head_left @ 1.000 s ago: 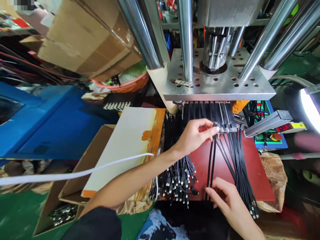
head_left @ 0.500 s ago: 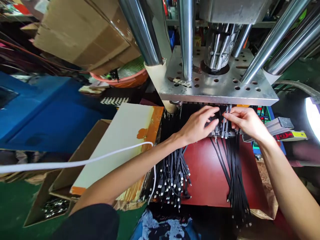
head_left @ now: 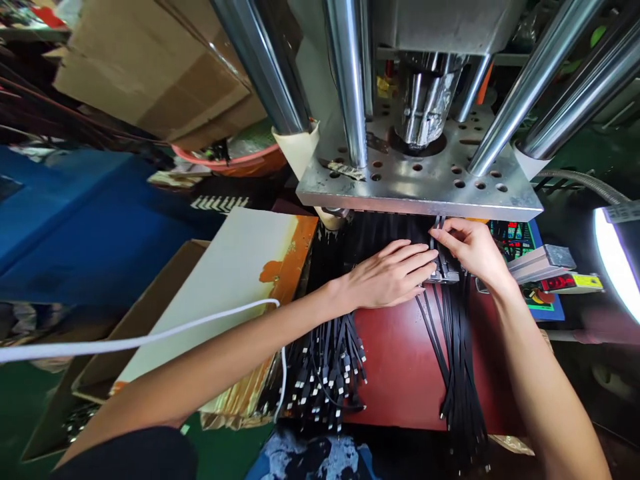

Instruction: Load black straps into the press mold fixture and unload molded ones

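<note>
My left hand (head_left: 395,275) lies flat, fingers stretched out and close together, over the left part of a small metal fixture (head_left: 444,275) beneath the press plate. Thumb and forefinger of my right hand (head_left: 467,250) are pinched on a thin dark cable (head_left: 439,230) at the fixture's far side. A bundle of black cables (head_left: 463,373) runs from the fixture over the red board (head_left: 390,373) and hangs past its front edge. Left of the board lies another bundle of black cables (head_left: 330,367) with metal plug ends. What is under my left palm is hidden.
Above my hands is the drilled steel plate (head_left: 420,197) of a press with thick steel columns (head_left: 347,87). A white-topped stack of boards (head_left: 210,267) stands at left, crossed by a white cord (head_left: 150,339). At right are metal bars (head_left: 543,263) and a bright lamp (head_left: 617,267).
My left hand has come down from a raised, curled pose to lie flat over the fixture. My right hand still pinches at the cables. The whole view has shifted slightly.
</note>
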The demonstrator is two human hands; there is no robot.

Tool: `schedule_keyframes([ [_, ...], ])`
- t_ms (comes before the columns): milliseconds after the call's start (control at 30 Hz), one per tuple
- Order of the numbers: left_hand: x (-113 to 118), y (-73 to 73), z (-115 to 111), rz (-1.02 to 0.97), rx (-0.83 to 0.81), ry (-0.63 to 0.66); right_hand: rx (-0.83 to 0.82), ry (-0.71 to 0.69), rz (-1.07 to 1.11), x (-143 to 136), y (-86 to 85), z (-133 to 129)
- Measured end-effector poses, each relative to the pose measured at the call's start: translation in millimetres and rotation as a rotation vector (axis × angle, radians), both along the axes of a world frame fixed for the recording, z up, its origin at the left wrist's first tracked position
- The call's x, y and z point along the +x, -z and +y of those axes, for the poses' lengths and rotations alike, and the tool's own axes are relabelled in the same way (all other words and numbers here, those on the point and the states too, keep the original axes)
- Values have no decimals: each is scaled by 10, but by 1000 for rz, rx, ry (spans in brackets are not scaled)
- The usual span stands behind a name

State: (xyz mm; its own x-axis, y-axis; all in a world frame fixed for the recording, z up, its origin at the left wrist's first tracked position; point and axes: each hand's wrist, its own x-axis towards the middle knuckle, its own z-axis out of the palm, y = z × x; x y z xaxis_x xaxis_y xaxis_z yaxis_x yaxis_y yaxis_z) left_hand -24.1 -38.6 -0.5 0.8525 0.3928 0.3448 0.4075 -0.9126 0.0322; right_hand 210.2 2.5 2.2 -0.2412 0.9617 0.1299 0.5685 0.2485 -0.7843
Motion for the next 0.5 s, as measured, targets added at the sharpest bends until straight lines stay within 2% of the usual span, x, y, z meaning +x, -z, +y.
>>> schedule_keyframes([
  [133, 49, 4, -88, 69, 56, -86, 65, 58, -17, 15, 39, -19],
  [233, 129, 0, -174, 101, 44, -148, 42, 64, 32, 14, 43, -7],
  [333, 220, -5, -262, 105, 18, -226, 61, 110, -44, 2, 20, -2],
  [433, 289, -7, -363, 123, -4, -309, 206, 224, -180, 37, -21, -164],
  [500, 313, -12, -408, 129, -30, -329, 276, 174, -302, 90, -56, -378],
])
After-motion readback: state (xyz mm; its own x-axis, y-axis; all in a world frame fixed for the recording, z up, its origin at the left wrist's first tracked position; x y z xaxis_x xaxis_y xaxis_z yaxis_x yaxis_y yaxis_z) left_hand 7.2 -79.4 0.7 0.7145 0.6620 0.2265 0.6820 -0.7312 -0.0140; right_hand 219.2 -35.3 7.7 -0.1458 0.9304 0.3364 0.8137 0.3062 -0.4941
